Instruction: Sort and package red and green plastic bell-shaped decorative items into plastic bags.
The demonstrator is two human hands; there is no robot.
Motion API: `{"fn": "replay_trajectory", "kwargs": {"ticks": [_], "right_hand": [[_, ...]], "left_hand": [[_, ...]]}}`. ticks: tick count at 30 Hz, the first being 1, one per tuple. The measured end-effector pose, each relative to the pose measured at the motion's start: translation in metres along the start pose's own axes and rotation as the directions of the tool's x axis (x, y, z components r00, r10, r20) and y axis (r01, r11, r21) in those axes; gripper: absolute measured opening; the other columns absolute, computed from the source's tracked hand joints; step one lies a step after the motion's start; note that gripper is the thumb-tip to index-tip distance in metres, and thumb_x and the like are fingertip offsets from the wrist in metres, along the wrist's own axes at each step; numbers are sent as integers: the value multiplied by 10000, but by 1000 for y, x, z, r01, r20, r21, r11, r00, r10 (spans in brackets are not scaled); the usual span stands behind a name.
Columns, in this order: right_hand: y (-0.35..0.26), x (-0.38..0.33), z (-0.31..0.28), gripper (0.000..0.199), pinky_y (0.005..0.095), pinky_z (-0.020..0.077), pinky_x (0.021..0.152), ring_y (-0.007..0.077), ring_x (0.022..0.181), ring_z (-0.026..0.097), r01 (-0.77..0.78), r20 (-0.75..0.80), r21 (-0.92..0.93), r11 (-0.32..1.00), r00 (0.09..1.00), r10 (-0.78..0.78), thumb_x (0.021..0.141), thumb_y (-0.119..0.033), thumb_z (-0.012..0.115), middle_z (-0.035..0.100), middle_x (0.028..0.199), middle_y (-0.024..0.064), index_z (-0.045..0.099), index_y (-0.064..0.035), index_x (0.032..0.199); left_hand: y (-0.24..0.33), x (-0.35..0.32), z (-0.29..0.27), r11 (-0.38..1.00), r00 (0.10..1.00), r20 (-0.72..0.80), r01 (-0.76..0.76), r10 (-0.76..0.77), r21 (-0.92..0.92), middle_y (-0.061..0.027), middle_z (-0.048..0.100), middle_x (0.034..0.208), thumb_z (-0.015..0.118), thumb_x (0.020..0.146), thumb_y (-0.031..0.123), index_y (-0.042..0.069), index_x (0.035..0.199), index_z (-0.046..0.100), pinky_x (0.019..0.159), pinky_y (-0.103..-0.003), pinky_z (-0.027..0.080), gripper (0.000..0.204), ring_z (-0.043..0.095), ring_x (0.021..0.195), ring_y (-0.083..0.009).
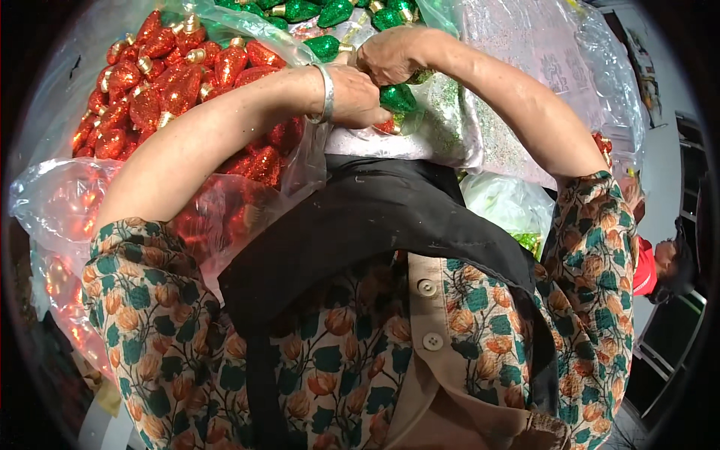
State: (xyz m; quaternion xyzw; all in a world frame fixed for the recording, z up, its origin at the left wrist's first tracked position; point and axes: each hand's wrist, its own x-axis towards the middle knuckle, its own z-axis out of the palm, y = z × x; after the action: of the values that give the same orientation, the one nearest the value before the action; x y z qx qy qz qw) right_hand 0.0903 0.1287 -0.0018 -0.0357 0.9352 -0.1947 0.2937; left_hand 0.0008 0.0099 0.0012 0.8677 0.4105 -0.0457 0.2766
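While both forearms reach up over the black apron (pixel 375 217), hands meet mid-frame | left hand (pixel 358 96): fingers closed round green glitter bulb ornament (pixel 397 97), silver bangle (pixel 327 91) at wrist | right hand (pixel 390 56): curled closed at the same ornament's top, just above | clear bag of red bulb ornaments (pixel 161 82) lies left.
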Motion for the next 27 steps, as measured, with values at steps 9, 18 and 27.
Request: {"fn": "replay_trajectory", "kwargs": {"ticks": [9,18,27], "right_hand": [[-38,-45,-19,197,386,410,540,266,572,549,-273,-84,185,944,953,292,770,-166,582,585,643,158,638,12,833],[27,-23,25,195,370,430,500,245,583,575,28,159,-49,998,987,-20,803,-184,519,594,654,144,654,-43,800],[-51,-48,22,264,361,516,624,310,743,645,-510,-190,-371,776,860,474,825,-242,542,630,786,193,646,0,820]], "left_hand": [[23,-9,-12,980,968,176,160,-179,114,-195,629,711,472,863,459,15,768,632,1032,-629,110,481,624,803,-354],[32,1,-3,934,980,169,41,-107,354,-119,633,651,546,833,393,36,715,629,1041,-631,103,385,648,769,-267],[9,1,16,966,995,-64,-53,72,253,-99,621,637,559,710,153,113,646,664,999,-659,162,129,636,732,-277]]}}
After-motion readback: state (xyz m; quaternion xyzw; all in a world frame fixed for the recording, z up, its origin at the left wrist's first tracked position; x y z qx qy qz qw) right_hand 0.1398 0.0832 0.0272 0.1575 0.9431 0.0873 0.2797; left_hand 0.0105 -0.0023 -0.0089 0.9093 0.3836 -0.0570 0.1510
